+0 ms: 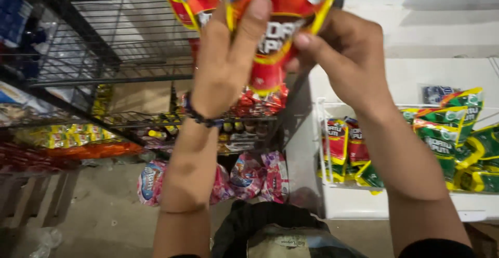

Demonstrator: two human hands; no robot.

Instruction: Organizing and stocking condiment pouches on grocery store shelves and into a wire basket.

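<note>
Both my hands are raised and grip a strip of red and yellow sachets (270, 34) that hangs down from above. My left hand (226, 55), with a dark beaded bracelet on the wrist, pinches the strip from the left, fingers across its front. My right hand (345, 50) holds the strip's right edge, thumb pressed on it. More red sachets of the same kind (189, 1) hang just left of it at the top.
A black wire rack (104, 55) fills the left, its lower shelves stocked with small packets. A white wire basket (325, 149) at the right holds red and green sachets (447, 133). Pink packs (249, 177) hang below. A dark bag (270, 232) is at the bottom.
</note>
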